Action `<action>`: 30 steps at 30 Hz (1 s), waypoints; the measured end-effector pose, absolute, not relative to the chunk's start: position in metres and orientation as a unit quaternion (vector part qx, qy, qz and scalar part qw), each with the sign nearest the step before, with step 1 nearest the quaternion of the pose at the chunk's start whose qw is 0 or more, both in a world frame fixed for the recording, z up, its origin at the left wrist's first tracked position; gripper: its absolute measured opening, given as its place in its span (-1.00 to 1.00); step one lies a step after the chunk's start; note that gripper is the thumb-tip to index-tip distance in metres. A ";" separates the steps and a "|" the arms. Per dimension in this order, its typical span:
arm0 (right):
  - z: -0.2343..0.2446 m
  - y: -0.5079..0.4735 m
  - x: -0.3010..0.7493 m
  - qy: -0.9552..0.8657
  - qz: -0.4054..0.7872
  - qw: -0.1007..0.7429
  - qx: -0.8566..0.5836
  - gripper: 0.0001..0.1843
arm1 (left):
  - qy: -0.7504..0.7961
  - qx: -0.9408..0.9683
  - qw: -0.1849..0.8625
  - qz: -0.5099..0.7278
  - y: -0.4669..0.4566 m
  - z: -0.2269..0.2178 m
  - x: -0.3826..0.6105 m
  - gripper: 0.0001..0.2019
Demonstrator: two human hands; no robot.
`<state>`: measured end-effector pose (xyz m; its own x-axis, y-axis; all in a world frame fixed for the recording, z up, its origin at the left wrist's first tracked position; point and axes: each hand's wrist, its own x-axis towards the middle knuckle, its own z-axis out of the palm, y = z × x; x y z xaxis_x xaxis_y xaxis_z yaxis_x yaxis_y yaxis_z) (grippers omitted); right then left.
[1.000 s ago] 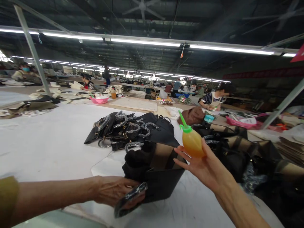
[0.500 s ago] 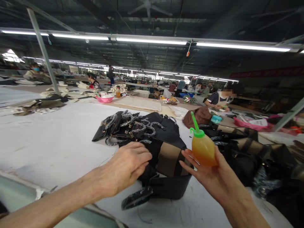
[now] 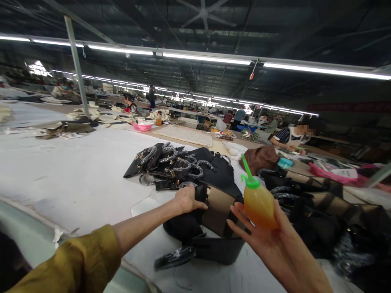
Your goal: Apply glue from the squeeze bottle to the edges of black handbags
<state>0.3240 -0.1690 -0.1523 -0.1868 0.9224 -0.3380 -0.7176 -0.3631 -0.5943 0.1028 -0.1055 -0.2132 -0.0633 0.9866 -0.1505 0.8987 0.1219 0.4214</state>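
My right hand (image 3: 271, 248) holds a squeeze bottle (image 3: 259, 203) of amber liquid with a green nozzle cap, tilted slightly left; its other fingers are spread towards the bag. In front of me a black and brown handbag (image 3: 218, 211) lies on the white table, its dark inner side partly showing. My left hand (image 3: 187, 200) grips the black material at the bag's upper left, thumb over the near side, most fingers hidden. A plastic-wrapped handle (image 3: 175, 257) sticks out at the bag's lower left. Just beyond lies a pile of black bags (image 3: 180, 162) with wrapped handles.
More black and brown bags (image 3: 314, 203) are heaped at the right. Behind them are a brown cloth bundle (image 3: 259, 158), a turquoise lid (image 3: 285, 162) and a pink tray (image 3: 332, 173). A co-worker (image 3: 290, 136) in stripes sits beyond. A metal post (image 3: 76, 67) rises at the left.
My left hand has reached further away and to the right, from above the near bag onto its upper edge. The bottle stays in my right hand. The whole view has shifted slightly.
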 end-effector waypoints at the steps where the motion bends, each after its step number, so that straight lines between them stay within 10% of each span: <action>1: -0.153 -0.169 0.323 -0.155 0.754 0.545 -0.333 -0.55 | 0.722 0.654 0.196 0.114 -0.103 -0.214 0.107 -0.22; 12: -0.150 -0.168 0.323 -0.148 0.746 0.551 -0.344 -0.42 | 0.725 0.655 0.164 0.138 -0.096 -0.241 0.106 -0.78; 30: -0.133 -0.189 0.305 -0.182 0.750 0.521 -0.364 -0.53 | 0.596 0.586 0.471 0.280 -0.076 -0.243 0.084 -0.86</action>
<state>0.3046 -0.1890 -0.1330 -0.1914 0.9146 -0.3563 -0.6487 -0.3903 -0.6533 0.0836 -0.0760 -0.2433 0.1316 0.9634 -0.2335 0.4347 0.1556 0.8870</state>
